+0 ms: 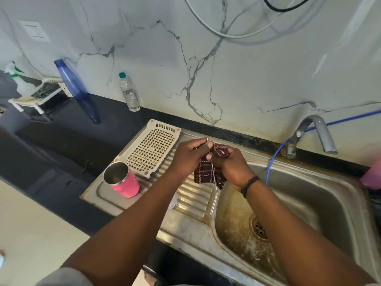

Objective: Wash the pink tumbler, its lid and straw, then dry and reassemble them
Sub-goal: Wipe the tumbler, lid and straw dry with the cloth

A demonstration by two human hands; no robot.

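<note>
Drying looks under way, so washing is probably finished. The pink tumbler [123, 181] stands open-mouthed on the sink's ribbed drainboard [191, 197], at about 8 o'clock from the hands. A pale round piece that may be the lid [172, 201] peeks out beside the left forearm; I cannot be sure. The left hand [189, 157] pinches the upper end of the bent metal straw [213, 190], while the right hand [228, 164] is closed around the maroon checked cloth [206, 174] wrapped on its shaft. Reassembly remains.
</note>
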